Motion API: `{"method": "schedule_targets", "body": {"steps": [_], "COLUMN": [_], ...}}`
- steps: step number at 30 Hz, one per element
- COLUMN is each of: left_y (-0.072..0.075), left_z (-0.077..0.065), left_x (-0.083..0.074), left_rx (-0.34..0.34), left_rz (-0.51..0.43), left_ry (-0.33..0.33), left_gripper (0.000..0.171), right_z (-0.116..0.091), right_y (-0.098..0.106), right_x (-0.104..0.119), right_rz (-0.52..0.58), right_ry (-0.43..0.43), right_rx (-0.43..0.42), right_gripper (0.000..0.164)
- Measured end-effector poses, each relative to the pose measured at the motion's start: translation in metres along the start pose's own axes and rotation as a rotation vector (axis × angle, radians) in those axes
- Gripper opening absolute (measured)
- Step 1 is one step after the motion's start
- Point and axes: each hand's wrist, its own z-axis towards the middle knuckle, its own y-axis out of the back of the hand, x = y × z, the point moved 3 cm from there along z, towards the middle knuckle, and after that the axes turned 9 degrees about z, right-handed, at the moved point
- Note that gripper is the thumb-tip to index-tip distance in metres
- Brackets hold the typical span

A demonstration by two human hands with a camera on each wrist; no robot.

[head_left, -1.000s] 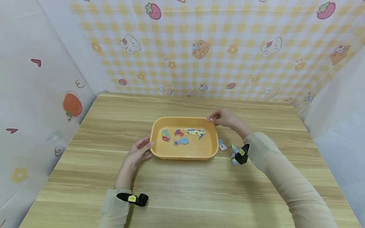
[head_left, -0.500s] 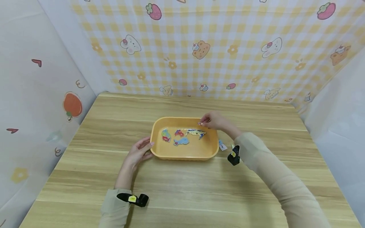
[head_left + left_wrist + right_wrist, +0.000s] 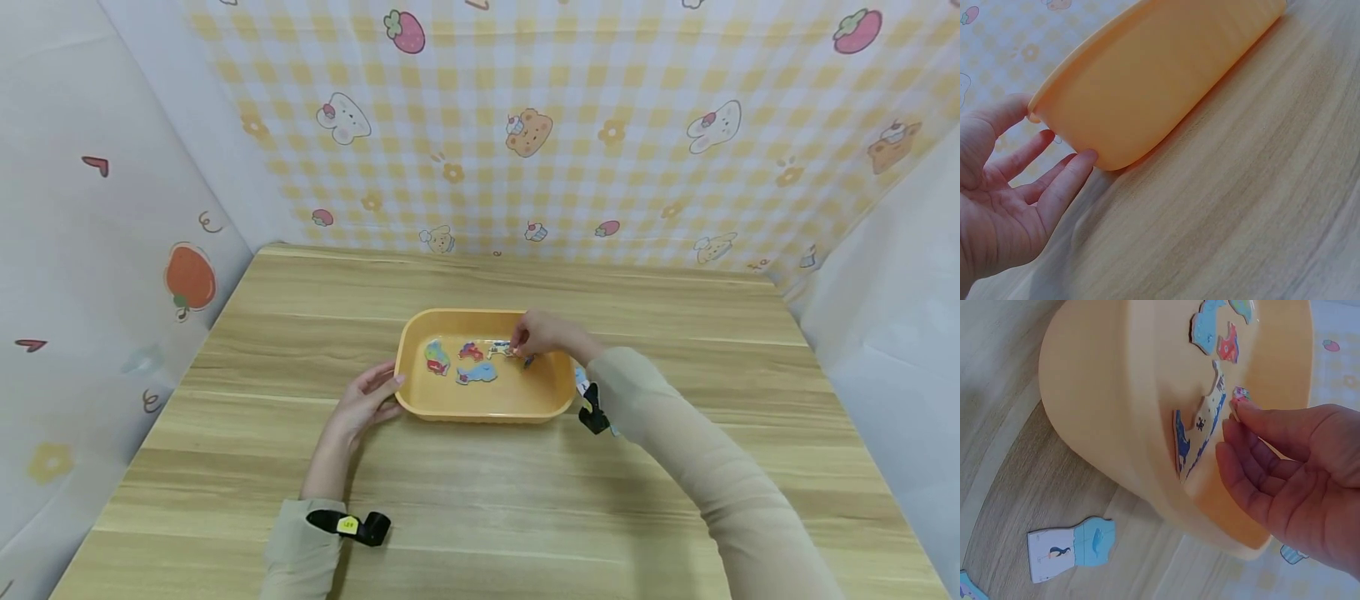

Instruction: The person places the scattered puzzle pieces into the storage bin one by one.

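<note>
A yellow plastic tray (image 3: 486, 414) stands on the table. At its left end my left hand (image 3: 366, 398) holds it, thumb over the rim and fingertips against the outer wall. Over the tray's far right part, my right hand (image 3: 546, 333) pinches a small pink puzzle piece (image 3: 1240, 395) between thumb and fingertips. Just below that hand lies a cream-and-blue puzzle piece (image 3: 1204, 425), partly covered in the head view. Left of it in the tray are a red piece (image 3: 471, 352), a light-blue piece (image 3: 477, 373) and a green-and-red piece (image 3: 437, 357).
Outside the tray's right end, a white-and-blue puzzle piece (image 3: 1072, 550) lies on the wooden table (image 3: 480, 500). Another piece (image 3: 969, 589) shows at the right wrist view's corner, mostly out of frame. A checked cloth (image 3: 480, 150) hangs behind the table.
My right hand has moved from the tray's far right rim leftward and down into the tray, still pinching the small puzzle piece. The left hand and the tray have stayed put.
</note>
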Motion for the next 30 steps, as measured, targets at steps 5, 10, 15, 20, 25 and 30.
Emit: {"method": "schedule_targets", "body": {"steps": [5,10,15,20,25,30], "left_y": [0.000,0.001,0.001,0.000,0.000,0.000], "left_z": [-0.001,-0.002,-0.002,-0.001,-0.001,-0.001], "left_x": [0.000,0.000,-0.001,0.000,0.000,0.001], "left_rx": [0.003,-0.008,-0.009,-0.003,-0.004,-0.003], "left_rz": [0.003,-0.001,-0.003,-0.006,-0.007,-0.002], "left_ry": [-0.002,0.001,0.000,-0.005,-0.005,0.000], "left_gripper": [0.062,0.061,0.060,0.060,0.061,0.060], "right_z": [0.005,0.009,0.023,0.041,0.014,0.009], "right_y": [-0.008,-0.011,-0.017,-0.023,-0.017,-0.012], "right_x": [0.002,0.004,-0.007,-0.028,-0.001,0.001], "right_rz": [-0.051,-0.092,-0.114,-0.097,-0.085,-0.038], "right_ry": [-0.021,-0.048,-0.078,-0.031,-0.080,-0.016], "right_rx": [0.072,0.095,0.127,0.138,0.086,0.047], "right_gripper": [0.009,0.012,0.013,0.014,0.013,0.017]}}
